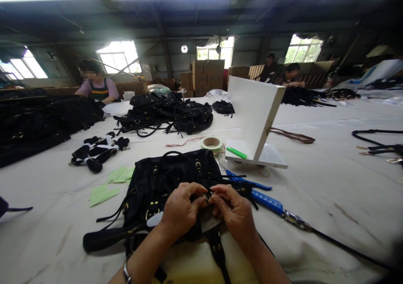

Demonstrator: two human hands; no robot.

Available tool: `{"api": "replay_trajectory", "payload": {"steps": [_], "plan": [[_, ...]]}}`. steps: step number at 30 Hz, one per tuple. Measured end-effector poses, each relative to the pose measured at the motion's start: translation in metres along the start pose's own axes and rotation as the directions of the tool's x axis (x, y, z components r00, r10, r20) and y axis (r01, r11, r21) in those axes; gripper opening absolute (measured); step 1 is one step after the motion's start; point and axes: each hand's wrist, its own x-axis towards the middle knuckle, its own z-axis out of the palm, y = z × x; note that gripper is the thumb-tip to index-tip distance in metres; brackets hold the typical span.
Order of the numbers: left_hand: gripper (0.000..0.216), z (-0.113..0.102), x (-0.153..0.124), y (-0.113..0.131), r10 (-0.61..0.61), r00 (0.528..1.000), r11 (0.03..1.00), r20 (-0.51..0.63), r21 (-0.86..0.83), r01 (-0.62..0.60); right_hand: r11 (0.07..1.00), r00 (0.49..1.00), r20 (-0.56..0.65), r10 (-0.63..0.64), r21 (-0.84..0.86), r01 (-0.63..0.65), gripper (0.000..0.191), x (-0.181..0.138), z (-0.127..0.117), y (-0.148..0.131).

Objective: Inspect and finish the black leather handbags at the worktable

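Observation:
A black handbag [176, 166] with brass-coloured buckles lies flat on the white-covered table. My left hand [182, 206] and my right hand [233, 208] meet over its right side. Fingers and thumbs of both are pinched on a small black strap piece with a bit of metal [208, 196]. Most of that piece is hidden by the fingertips. Below the hands, a strap with gold studs [217, 248] hangs toward the table's near edge. A white oval tag [155, 219] lies beside my left wrist.
Right of the bag are blue-handled pliers [248, 181] and a blue air tool [267, 202] on a hose. Behind stand a tape roll [211, 143] and a white board stand [255, 116]. Green paper slips [103, 194] lie left. Black bags [170, 112] are piled farther back; co-workers sit beyond.

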Motion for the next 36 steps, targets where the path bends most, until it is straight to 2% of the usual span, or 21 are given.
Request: {"api": "replay_trajectory", "payload": {"steps": [3,13,26,36], "plan": [[0.005,0.002,-0.001,-0.001,-0.026,0.999,1.000,-0.020,0.012,0.026,1.000,1.000,-0.011,0.008,0.000,-0.008,0.011,0.001,0.000,-0.001],[0.012,0.003,-0.004,-0.008,0.074,0.997,0.996,-0.027,0.046,-0.072,0.997,0.999,0.015,0.029,-0.075,-0.027,0.011,0.000,-0.001,-0.004],[0.011,0.009,-0.006,-0.011,0.175,0.980,0.984,-0.099,0.032,-0.173,0.984,0.996,0.051,0.067,-0.166,-0.058,0.014,0.000,0.001,-0.005],[0.009,0.010,-0.006,-0.008,0.164,0.982,0.986,-0.096,-0.014,-0.166,0.977,0.996,0.042,0.079,-0.201,-0.069,0.012,-0.002,0.001,-0.007]]}}
